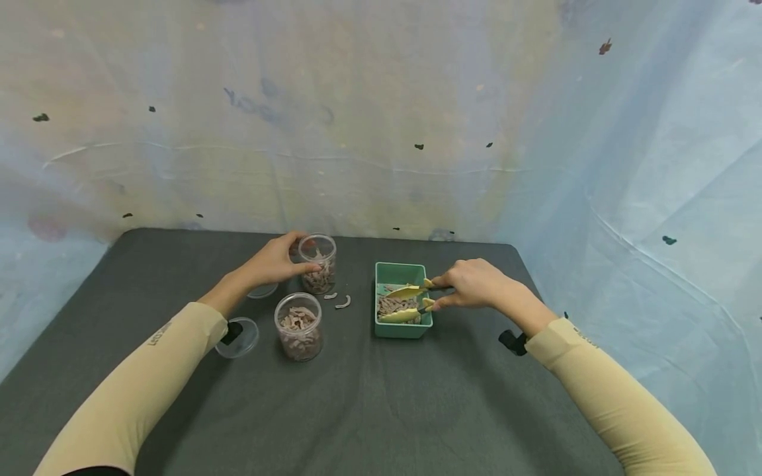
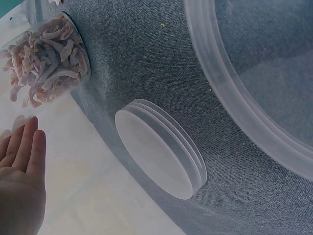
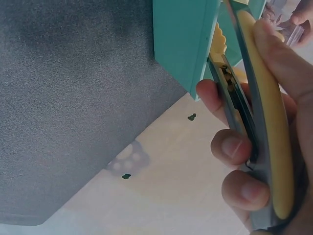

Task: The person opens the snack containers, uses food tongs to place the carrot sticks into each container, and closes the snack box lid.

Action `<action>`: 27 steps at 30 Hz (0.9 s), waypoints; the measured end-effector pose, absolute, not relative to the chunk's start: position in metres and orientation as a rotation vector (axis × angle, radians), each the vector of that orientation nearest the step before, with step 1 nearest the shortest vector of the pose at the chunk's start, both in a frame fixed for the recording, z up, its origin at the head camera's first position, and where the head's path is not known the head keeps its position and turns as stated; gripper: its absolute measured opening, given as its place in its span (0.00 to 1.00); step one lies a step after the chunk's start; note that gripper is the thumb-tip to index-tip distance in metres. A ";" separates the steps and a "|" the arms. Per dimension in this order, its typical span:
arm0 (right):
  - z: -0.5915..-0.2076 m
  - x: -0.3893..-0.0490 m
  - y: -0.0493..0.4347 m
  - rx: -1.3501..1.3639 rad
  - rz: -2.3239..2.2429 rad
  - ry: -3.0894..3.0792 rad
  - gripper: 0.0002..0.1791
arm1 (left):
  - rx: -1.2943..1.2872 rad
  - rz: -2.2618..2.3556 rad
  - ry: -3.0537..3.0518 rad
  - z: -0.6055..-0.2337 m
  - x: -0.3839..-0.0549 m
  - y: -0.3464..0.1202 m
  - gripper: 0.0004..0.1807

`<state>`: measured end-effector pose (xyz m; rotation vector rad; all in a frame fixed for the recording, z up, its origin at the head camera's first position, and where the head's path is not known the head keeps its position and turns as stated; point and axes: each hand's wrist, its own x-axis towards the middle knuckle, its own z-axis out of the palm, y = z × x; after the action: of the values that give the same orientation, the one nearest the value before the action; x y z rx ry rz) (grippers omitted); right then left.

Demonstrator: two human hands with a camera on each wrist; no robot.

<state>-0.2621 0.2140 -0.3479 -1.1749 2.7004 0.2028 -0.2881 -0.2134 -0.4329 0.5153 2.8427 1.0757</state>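
My left hand [image 1: 276,259] is at the far clear jar [image 1: 318,274], thumb across its near side and fingers toward its far left. In the left wrist view the fingers [image 2: 24,147] are extended beside that jar, which holds pinkish-brown, curled pieces [image 2: 51,63]. Gripped in my right hand [image 1: 473,283] is a pair of yellow and dark grey tongs [image 3: 274,127]. Their yellow tips [image 1: 401,316] are spread inside a green rectangular bin [image 1: 403,330], over more of these pieces [image 1: 395,303]. A second clear jar [image 1: 299,344] stands nearer, partly filled with similar pieces.
Two loose curved pieces [image 1: 342,303] lie on the dark grey cloth between jars and bin. One clear lid [image 1: 244,340] is under the left forearm; another lid [image 1: 262,291] lies beside the far jar. A pale sheet [image 1: 357,132] hangs behind the table.
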 end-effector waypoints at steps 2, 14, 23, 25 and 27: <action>-0.348 -0.263 0.214 -1.181 0.195 2.700 0.35 | 0.516 1.080 2.841 -0.433 -0.289 -0.214 0.50; -0.346 -0.265 0.217 -1.180 0.118 2.698 0.33 | 0.515 1.072 2.843 -0.435 -0.290 -0.215 0.52; -0.348 -0.267 0.218 -1.204 0.064 2.689 0.31 | 0.486 1.082 2.824 -0.434 -0.289 -0.216 0.52; -0.348 -0.266 0.219 -1.214 0.052 2.691 0.31 | 0.482 1.084 2.819 -0.433 -0.289 -0.216 0.52; -0.349 -0.265 0.220 -1.224 0.045 2.694 0.31 | 0.481 1.086 2.817 -0.434 -0.289 -0.216 0.52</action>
<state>-0.2653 0.2200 -0.3488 -1.2241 2.6936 0.0448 -0.2891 -0.2162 -0.4338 0.4812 2.8174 1.0856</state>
